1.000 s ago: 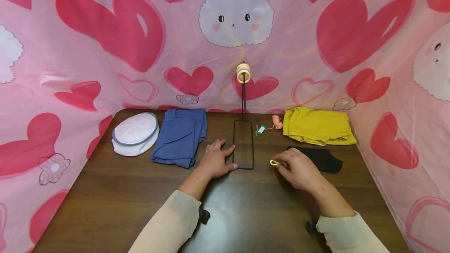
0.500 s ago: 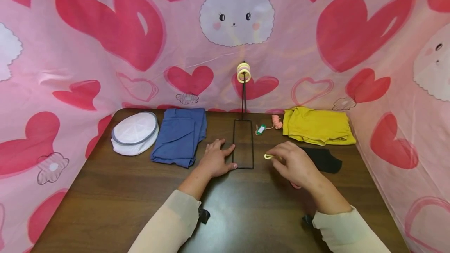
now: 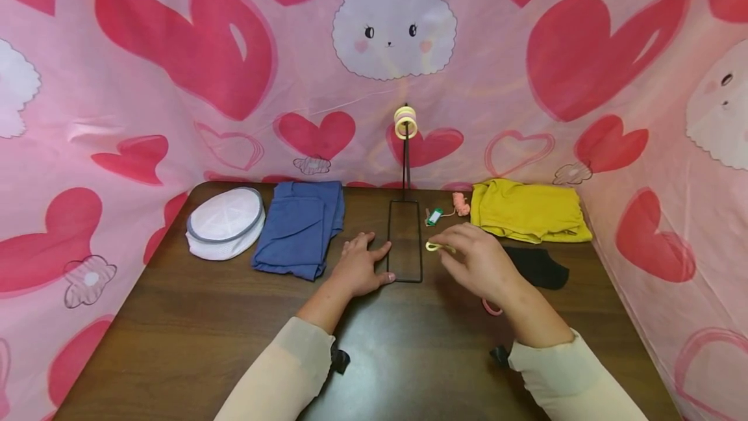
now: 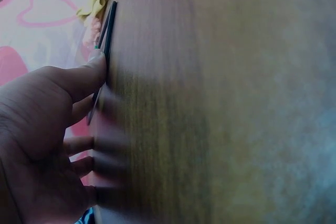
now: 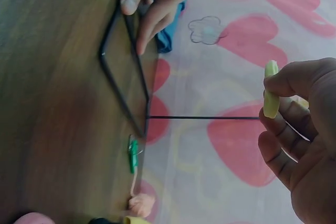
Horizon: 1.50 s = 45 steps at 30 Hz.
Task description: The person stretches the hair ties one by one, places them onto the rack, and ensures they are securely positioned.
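In the head view, my left hand [image 3: 361, 266] rests with fingers spread on the table, thumb and index finger touching the left bar of a black wire stand's base [image 3: 419, 240]. From the stand's post, several yellow and pale hair ties [image 3: 406, 123] hang near the top. My right hand [image 3: 482, 264] pinches a yellow hair tie [image 5: 271, 90] between thumb and fingers, right of the base and raised off the table in the right wrist view. A pink hair tie [image 3: 491, 307] lies under my right wrist, partly hidden by it.
Blue folded cloth [image 3: 298, 226] and a white mesh item with grey rim [image 3: 224, 223] lie left. A green key tag [image 3: 434, 216], coral yarn bundle [image 3: 461, 204], yellow folded cloth [image 3: 528, 210] and black cloth [image 3: 537, 267] lie right. A pink heart-patterned curtain surrounds the table.
My right hand has moved left and away from me with the yellow hair tie, closer to the stand, uncovering the pink hair tie. My left hand stays in place.
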Motion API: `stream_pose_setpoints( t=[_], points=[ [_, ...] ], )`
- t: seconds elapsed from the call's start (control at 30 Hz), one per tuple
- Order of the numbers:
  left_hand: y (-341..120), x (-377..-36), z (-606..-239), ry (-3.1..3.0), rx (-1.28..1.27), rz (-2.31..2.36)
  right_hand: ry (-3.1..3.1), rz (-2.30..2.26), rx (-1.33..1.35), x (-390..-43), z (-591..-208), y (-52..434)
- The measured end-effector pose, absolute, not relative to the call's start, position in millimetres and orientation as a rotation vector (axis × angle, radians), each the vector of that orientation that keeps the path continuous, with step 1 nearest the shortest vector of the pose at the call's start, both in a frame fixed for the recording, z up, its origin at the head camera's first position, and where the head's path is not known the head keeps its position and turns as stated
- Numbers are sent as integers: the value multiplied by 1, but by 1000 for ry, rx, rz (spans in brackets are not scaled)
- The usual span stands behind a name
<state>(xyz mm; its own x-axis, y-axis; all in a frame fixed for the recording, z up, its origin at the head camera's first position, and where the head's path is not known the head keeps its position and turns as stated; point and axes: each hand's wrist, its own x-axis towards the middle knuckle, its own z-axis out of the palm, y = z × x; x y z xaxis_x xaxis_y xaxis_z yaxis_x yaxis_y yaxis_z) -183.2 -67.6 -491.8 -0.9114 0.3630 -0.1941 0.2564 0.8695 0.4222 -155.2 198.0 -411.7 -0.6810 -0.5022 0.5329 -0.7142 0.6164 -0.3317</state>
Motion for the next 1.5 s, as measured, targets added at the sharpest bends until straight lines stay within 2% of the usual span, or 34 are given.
stream_pose_setpoints(
  t=[1.5],
  points=[
    [-67,-185,-496,2774,456,580,-2092,809,1003,-151,-308,153]
  ],
)
